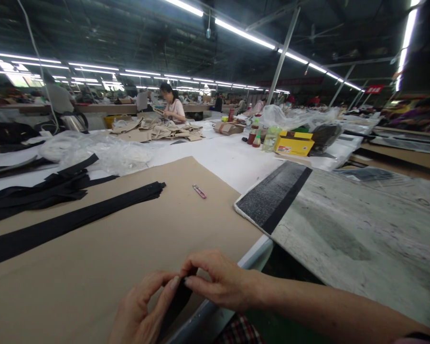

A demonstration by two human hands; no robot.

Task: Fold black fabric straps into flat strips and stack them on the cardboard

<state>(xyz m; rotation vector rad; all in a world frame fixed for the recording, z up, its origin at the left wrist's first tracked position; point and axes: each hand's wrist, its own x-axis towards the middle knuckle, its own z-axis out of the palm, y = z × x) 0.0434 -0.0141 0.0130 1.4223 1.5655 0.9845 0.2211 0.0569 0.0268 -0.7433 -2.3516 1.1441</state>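
Observation:
Close to the table edge, my left hand (143,306) pinches a black fabric strip (176,302) between thumb and fingers. My right hand (218,279) grips the same strip near its upper end, its fingertips nearly touching the left ones. The strip hangs down between my hands and its lower part runs out of view. Beyond them, thread snips (199,191) with a pink handle lie on the brown paper (186,224). A flat stack of black strips (75,220) stretches across the left side of the paper, with a looser pile of black strips (39,193) behind it.
Right of my table stands a worn board (344,229) bearing a dark grey textured strip (272,196). Farther back are a yellow box (294,143), small bottles (257,139), clear plastic bags (96,150) and a heap of beige pieces (157,129). A person (175,110) works behind that heap.

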